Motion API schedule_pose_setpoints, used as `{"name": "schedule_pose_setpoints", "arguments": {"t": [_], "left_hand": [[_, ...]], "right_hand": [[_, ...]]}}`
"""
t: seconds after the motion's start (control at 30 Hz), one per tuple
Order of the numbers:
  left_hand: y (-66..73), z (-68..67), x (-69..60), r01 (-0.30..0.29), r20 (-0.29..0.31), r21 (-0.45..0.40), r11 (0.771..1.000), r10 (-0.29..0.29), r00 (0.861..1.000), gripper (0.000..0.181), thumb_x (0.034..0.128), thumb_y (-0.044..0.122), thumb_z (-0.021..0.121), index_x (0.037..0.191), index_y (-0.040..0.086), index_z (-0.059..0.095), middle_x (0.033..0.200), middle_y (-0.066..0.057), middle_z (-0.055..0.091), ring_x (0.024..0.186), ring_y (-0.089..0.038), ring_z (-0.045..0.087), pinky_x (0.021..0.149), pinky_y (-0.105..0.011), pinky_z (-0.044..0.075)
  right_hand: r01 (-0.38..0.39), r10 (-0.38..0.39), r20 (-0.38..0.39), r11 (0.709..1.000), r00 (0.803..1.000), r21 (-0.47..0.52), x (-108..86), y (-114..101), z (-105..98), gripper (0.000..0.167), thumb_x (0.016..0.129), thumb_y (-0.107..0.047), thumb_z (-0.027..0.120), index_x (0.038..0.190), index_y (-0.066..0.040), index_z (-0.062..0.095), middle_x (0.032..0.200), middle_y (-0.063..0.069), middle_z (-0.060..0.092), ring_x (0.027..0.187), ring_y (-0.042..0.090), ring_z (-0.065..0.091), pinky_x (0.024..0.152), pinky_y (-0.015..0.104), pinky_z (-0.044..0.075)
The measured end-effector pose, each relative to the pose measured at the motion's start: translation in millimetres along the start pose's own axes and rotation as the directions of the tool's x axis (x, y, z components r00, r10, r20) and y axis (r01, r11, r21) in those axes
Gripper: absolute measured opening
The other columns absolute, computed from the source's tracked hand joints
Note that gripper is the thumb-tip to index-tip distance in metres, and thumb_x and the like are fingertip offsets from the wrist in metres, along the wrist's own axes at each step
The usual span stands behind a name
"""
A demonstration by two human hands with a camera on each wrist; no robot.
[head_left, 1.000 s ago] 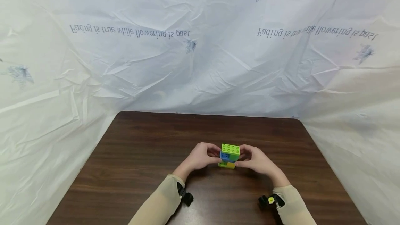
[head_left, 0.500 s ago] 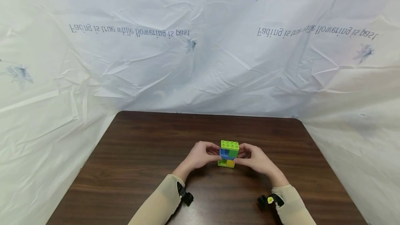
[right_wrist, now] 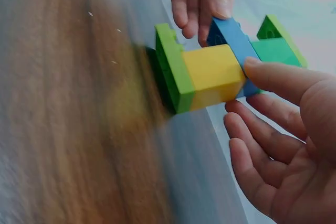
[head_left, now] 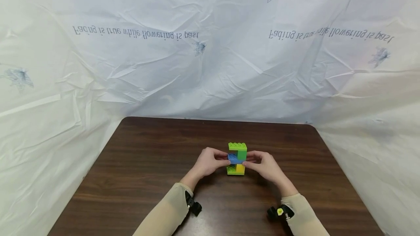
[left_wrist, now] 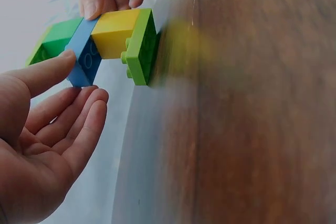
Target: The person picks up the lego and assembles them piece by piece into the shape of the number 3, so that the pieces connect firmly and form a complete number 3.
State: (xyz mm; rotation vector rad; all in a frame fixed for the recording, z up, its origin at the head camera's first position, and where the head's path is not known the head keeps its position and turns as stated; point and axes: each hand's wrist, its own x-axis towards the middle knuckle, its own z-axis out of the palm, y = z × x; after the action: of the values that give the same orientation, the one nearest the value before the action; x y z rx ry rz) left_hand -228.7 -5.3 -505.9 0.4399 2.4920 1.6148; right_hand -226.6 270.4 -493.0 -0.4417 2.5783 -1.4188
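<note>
A stack of toy building bricks stands between both hands in the head view. From the bottom up it has a lime plate [head_left: 235, 173], a yellow brick [left_wrist: 115, 32], a blue brick [right_wrist: 236, 40], a green brick [head_left: 242, 154] and a lime plate [head_left: 237, 145] on top. My left hand [head_left: 207, 162] pinches the blue brick at its left end, thumb in front and fingertips behind. My right hand [head_left: 265, 166] pinches the blue brick from the right, its thumb near the yellow brick. Whether the bottom plate touches the table cannot be told.
The dark wood table [head_left: 157, 148] lies under the hands, its far edge against a wrinkled white printed sheet [head_left: 210, 83]. Black wrist cameras are strapped at both beige sleeves [head_left: 164, 210].
The stack has tilted so its front shows more and its top plate sits higher in view. Stack and both hands have shifted slightly left, still holding on.
</note>
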Motion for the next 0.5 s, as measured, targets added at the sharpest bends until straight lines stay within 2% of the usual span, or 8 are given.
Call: {"name": "schedule_pose_setpoints", "arguments": {"t": [0.13, 0.3, 0.4, 0.5], "left_hand": [[1.4, -2.3, -1.6, 0.013, -0.023, 0.011, 1.0, -0.013, 1.0, 0.037, 0.0949, 0.033, 0.085, 0.122, 0.008, 0.082, 0.111, -0.002, 0.08, 0.095, -0.014, 0.073, 0.08, -0.036, 0.061], [3.7, -4.9, -2.4, 0.035, -0.06, 0.024, 0.999, -0.034, 0.998, 0.035, 0.095, 0.036, 0.085, 0.118, 0.01, 0.084, 0.113, -0.003, 0.079, 0.097, -0.015, 0.072, 0.08, -0.037, 0.061], [3.3, -5.9, -2.7, 0.051, -0.068, 0.014, 0.999, -0.05, 0.996, 0.033, 0.0964, 0.034, 0.084, 0.117, 0.009, 0.084, 0.113, -0.005, 0.079, 0.091, -0.018, 0.074, 0.074, -0.036, 0.06], [1.1, -6.4, -2.1, 0.062, -0.061, -0.015, 0.998, -0.062, 0.996, 0.032, 0.0987, 0.031, 0.081, 0.118, 0.006, 0.083, 0.106, -0.004, 0.08, 0.086, -0.022, 0.075, 0.068, -0.035, 0.059]], "right_hand": [[-0.016, 0.015, -0.05, 1.0, 0.999, -0.019, 0.9, -2.7, 6.8, 0.043, 0.098, -0.032, 0.082, 0.13, -0.004, 0.076, 0.118, 0.008, 0.078, 0.104, 0.023, 0.074, 0.083, 0.036, 0.062], [-0.035, 0.023, -0.126, 0.995, 0.992, -0.096, 2.0, -6.3, 15.9, 0.039, 0.099, -0.035, 0.081, 0.125, -0.006, 0.08, 0.12, 0.009, 0.078, 0.111, 0.028, 0.073, 0.091, 0.049, 0.06], [-0.044, 0.027, -0.142, 0.992, 0.989, -0.116, 2.5, -7.8, 21.3, 0.038, 0.101, -0.035, 0.078, 0.125, -0.006, 0.081, 0.122, 0.01, 0.077, 0.117, 0.032, 0.071, 0.096, 0.055, 0.057], [-0.056, 0.04, -0.14, 0.992, 0.989, -0.111, 2.9, -9.3, 26.4, 0.038, 0.101, -0.033, 0.078, 0.127, -0.006, 0.079, 0.123, 0.01, 0.077, 0.115, 0.03, 0.072, 0.094, 0.053, 0.058]]}}
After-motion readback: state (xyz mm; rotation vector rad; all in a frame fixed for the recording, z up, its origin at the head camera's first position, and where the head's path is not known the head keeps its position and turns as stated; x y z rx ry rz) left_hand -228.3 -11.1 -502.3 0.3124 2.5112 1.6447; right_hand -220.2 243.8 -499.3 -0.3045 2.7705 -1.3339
